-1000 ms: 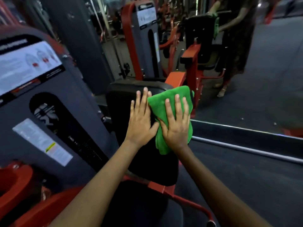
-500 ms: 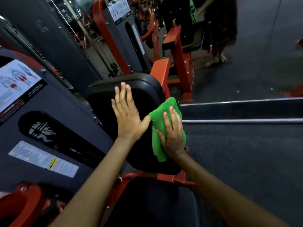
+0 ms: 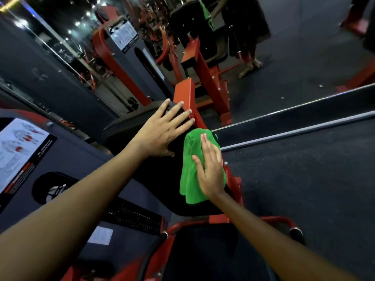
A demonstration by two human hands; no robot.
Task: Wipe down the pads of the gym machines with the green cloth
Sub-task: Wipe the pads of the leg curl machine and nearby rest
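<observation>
Against the mirror wall (image 3: 304,57), a red-framed gym machine (image 3: 203,110) stands with its grey weight cover (image 3: 67,159) and exercise chart (image 3: 18,147) to the left. Its black back pad (image 3: 162,179) rises above the seat (image 3: 203,254). On the pad's upper part the left hand (image 3: 162,132) rests flat, fingers spread. Just beside it, the right hand (image 3: 211,171) presses the green cloth (image 3: 190,165) against the pad's right side with straight fingers, covering much of the cloth.
</observation>
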